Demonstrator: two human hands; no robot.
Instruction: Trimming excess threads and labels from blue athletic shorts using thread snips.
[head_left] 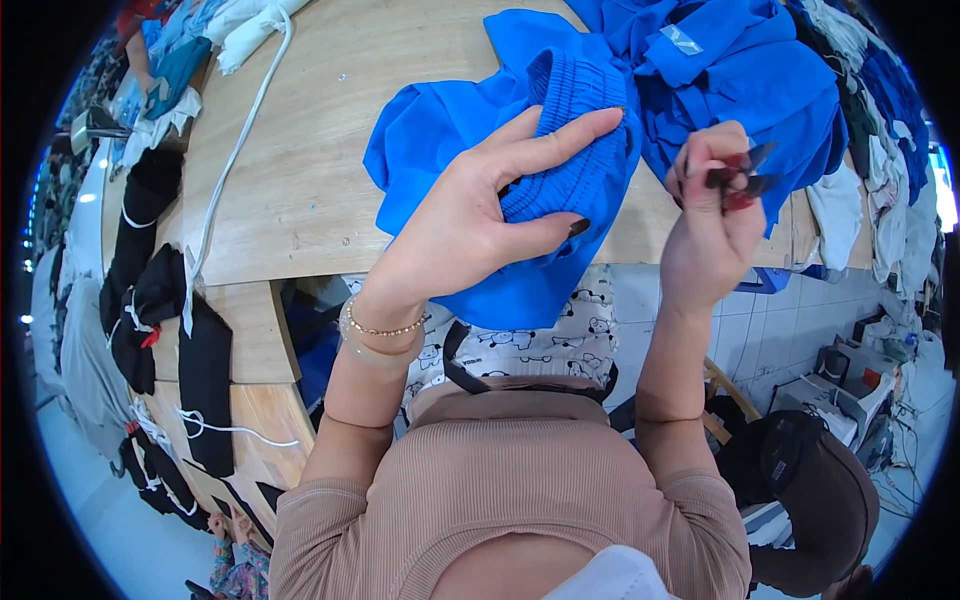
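Observation:
A bright blue garment [440,130] with a gathered elastic waistband [585,95] lies partly on the table, its lower part hanging over the near edge. My left hand [480,200] grips it at the waistband, index finger stretched along the gathers and thumb on the near side. Some of that hand's fingers are hidden in the cloth. To the right of the garment, my right hand [712,205] is raised and closed around small red and black thread snips [740,180], whose dark blades point right.
A pile of blue garments [740,80] sits at the back right. White cord [240,150] runs along the wooden table [320,130] at left, near black cloth pieces [205,380]. A dark rounded chair [825,490] stands at lower right. Another person's arm [138,60] shows at far left.

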